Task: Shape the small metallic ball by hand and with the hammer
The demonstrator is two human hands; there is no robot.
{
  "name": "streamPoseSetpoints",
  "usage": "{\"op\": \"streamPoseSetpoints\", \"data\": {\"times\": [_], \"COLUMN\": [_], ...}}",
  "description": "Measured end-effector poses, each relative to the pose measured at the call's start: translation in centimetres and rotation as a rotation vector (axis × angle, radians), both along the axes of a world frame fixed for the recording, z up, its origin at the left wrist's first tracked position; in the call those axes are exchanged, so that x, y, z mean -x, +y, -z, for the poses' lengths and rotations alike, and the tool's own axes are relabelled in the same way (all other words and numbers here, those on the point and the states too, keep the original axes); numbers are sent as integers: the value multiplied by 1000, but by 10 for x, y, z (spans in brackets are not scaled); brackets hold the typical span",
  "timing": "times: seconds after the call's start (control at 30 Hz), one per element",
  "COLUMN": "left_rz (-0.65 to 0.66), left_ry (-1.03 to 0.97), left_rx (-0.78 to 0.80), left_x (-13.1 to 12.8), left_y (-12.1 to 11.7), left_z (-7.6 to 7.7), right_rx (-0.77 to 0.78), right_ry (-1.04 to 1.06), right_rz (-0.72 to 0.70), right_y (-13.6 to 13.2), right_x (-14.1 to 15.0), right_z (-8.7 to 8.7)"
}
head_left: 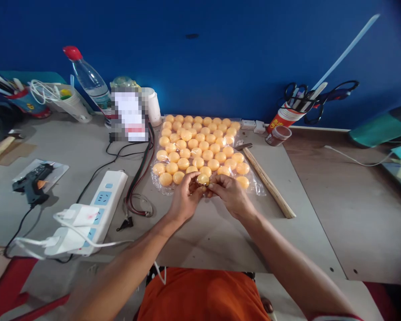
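Note:
Several orange half-shells [200,145] lie in rows on a clear plastic sheet [257,189] at the middle of the table. At its near edge, my left hand [184,197] and my right hand [230,192] meet, fingers curled. Together they pinch one orange shell [202,179] between their fingertips, just above the sheet. Both forearms reach in from the bottom of the view.
A wooden stick [269,183] lies right of the sheet. A white power strip [98,207] with chargers and cables sits on the left, and a black glue gun [33,183] lies further left. A water bottle [90,82], cups of pens and scissors [299,104] line the blue wall.

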State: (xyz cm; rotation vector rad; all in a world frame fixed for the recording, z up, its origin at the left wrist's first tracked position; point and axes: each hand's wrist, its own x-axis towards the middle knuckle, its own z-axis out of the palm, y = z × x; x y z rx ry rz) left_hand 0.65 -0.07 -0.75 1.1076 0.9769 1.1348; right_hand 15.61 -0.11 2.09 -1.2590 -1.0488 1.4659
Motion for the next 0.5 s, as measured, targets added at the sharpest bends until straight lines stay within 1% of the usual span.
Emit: {"op": "streamPoseSetpoints", "data": {"times": [0.1,0.2,0.37,0.5], "left_rz": [13,21,25,12], "left_ry": [15,24,51,36], "left_rx": [-31,-39,-47,-15], "left_x": [1,2,2,0], "left_y": [-1,-2,-4,-4], "left_z": [5,7,6,3], "right_rx": [-15,-10,27,75], "right_ry": [-35,-27,21,71], "right_rz": [-16,-33,-37,-26], "right_y": [-1,-1,0,2], "right_x": [-1,-1,0,-1], "right_z": [3,6,6,1]}}
